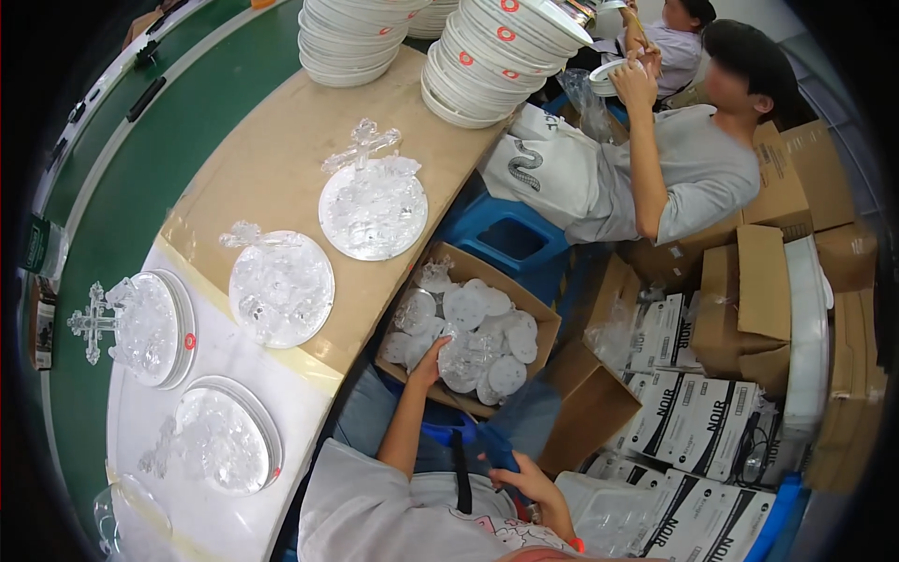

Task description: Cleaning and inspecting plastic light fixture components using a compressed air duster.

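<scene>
My left hand (430, 363) is closed on the edge of a clear plastic ornament (465, 354), held over an open cardboard box (538, 312). Inside that box lie several clear, round-based plastic pieces (507, 375). Lower and to the right, near my lap, my right hand (529, 482) grips a dark blue object (497, 448) whose kind I cannot make out. On the table to the left, a clear ornament with a cross (373, 208) rests on a white disc, and a similar ornament (281, 288) lies nearer. Two more (148, 323) sit on stacked white discs.
Tall stacks of white round plates (487, 70) stand at the table's far end. A co-worker (693, 173) sits ahead on the right, hands raised around white discs. A blue stool (506, 234) stands beyond the box. Cardboard cartons (693, 421) are piled along the right.
</scene>
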The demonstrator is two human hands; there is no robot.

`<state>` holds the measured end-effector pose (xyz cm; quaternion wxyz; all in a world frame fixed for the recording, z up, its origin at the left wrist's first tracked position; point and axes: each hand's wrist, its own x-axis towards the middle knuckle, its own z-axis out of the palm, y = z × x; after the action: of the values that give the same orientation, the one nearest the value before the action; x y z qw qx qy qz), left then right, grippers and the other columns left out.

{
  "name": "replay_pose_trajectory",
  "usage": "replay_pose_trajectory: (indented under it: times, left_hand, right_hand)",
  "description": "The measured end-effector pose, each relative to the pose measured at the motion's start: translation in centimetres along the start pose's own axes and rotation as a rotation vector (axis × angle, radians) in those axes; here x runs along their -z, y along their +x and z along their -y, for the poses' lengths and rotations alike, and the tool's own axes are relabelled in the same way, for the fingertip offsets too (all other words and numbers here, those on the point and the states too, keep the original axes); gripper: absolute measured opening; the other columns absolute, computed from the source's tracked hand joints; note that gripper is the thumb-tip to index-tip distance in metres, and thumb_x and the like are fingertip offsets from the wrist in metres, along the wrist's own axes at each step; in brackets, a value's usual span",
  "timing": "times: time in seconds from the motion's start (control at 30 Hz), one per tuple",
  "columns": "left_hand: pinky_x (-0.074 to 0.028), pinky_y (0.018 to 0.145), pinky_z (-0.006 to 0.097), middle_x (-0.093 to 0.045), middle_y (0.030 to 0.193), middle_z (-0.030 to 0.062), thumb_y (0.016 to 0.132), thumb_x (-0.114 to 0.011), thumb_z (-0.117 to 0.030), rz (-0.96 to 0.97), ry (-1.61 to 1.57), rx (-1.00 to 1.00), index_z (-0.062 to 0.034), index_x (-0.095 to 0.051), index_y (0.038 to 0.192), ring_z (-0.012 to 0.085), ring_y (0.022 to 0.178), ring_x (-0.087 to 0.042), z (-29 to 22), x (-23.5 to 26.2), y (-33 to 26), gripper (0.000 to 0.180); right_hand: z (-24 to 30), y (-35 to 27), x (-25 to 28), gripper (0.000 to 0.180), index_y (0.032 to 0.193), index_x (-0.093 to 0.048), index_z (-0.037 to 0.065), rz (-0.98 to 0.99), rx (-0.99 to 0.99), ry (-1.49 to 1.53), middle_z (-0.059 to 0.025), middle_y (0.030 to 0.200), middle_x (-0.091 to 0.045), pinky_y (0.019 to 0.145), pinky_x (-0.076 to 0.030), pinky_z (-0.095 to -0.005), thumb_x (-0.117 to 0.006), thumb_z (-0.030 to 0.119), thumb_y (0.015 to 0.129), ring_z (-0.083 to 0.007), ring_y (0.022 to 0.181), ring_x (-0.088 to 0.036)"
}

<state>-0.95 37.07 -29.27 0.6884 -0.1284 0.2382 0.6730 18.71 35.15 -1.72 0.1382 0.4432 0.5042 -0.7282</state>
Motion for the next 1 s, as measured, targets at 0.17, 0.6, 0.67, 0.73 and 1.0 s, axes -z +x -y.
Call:
replay_pose_trajectory:
  times: [0.17, 0.6, 0.67, 0.73, 1.0]
  left_hand:
    - [-0.042, 0.084, 0.032, -0.057, 0.107, 0.0054, 0.079, -0.055, -0.033, 0.092, -0.072, -0.016, -0.0057, -0.051, 0.111, 0.0194, 0.096, -0.054, -0.6, -0.3, 0.3, 0.042]
    - [-0.041, 0.087, 0.031, -0.056, 0.111, 0.0074, 0.081, -0.05, -0.035, -0.042, -0.029, -0.035, -0.0058, -0.05, 0.113, 0.0212, 0.101, -0.052, -1.6, -0.8, -1.1, 0.043]
    - [-0.043, 0.083, 0.033, -0.06, 0.099, 0.0068, 0.079, -0.054, -0.032, 0.12, -0.163, -0.077, -0.0056, -0.055, 0.105, 0.0207, 0.094, -0.056, -2.7, -3.4, -1.9, 0.037]
    - [-0.043, 0.083, 0.033, -0.06, 0.097, 0.0076, 0.079, -0.056, -0.029, 0.009, -0.15, -0.077, -0.0048, -0.056, 0.101, 0.0207, 0.093, -0.056, -1.7, -0.4, -1.1, 0.033]
    - [-0.044, 0.084, 0.033, -0.06, 0.101, 0.0081, 0.08, -0.053, -0.031, 0.02, -0.156, -0.086, -0.0041, -0.054, 0.105, 0.0226, 0.094, -0.056, -2.2, -1.0, -1.0, 0.037]
  right_hand:
    - [0.7, 0.4, -0.6, 0.032, 0.109, -0.051, 0.0, 0.001, 0.003, -0.017, -0.0022, 0.067, -0.053, 0.061, -0.042, -0.0222, -0.056, 0.011, 0.08, -0.009, 0.063, -0.05]
    - [1.5, 0.2, -0.9, 0.03, 0.109, -0.051, 0.002, -0.033, 0.01, -0.054, -0.0009, 0.068, -0.05, 0.056, -0.041, -0.0224, -0.054, 0.007, 0.08, -0.0079, 0.059, -0.047]
    - [1.4, 0.3, -0.9, 0.03, 0.109, -0.051, 0.002, -0.032, 0.009, -0.06, -0.0008, 0.068, -0.05, 0.057, -0.041, -0.0223, -0.054, 0.007, 0.079, -0.0078, 0.059, -0.047]
    - [1.3, 0.3, -1.0, 0.03, 0.108, -0.051, 0.002, -0.027, 0.007, -0.064, -0.0008, 0.069, -0.05, 0.057, -0.041, -0.0222, -0.055, 0.007, 0.079, -0.0077, 0.06, -0.047]
    - [2.3, 0.2, -0.5, 0.03, 0.109, -0.051, 0.002, -0.081, 0.056, -0.065, -0.0005, 0.07, -0.051, 0.057, -0.042, -0.0219, -0.055, 0.01, 0.08, -0.0073, 0.061, -0.048]
